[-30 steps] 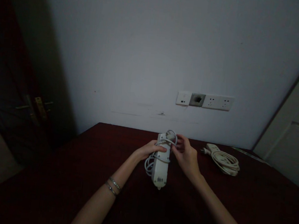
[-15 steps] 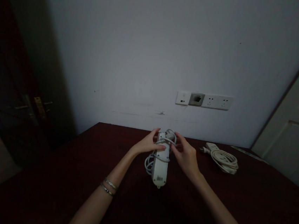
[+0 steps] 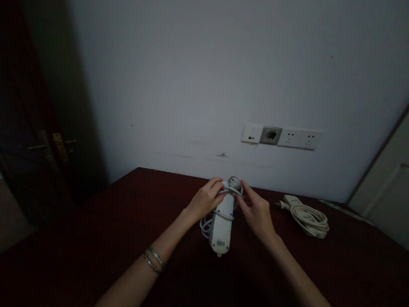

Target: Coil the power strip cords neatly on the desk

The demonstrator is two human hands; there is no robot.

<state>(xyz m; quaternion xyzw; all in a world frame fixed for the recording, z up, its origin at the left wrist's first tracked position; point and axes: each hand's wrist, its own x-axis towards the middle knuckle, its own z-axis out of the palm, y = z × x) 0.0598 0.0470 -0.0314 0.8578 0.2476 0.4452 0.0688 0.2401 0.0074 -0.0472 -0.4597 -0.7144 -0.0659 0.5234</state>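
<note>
A white power strip (image 3: pixel 222 230) lies lengthwise on the dark red table, its labelled end toward me. Its pale cord (image 3: pixel 205 227) is wound around it, with loops bulging out on the left side. At the far end, the plug (image 3: pixel 234 183) sits among the cord loops. My left hand (image 3: pixel 205 199) pinches the cord over the upper part of the strip. From the other side my right hand (image 3: pixel 256 210) has thumb and fingers closed on the cord near the plug. The exact fingertip contact is partly hidden.
To the right lies a second power strip (image 3: pixel 318 234) with its cord coiled on top. Behind the table (image 3: pixel 173 182) rises a wall with a row of sockets (image 3: pixel 296 138). A dark door (image 3: pixel 16 154) stands at left, a pale door (image 3: pixel 403 192) at right.
My left hand has moved slightly right and its fingers have closed on the cord, where its thumb lay on the strip before. My right hand stays near the plug.
</note>
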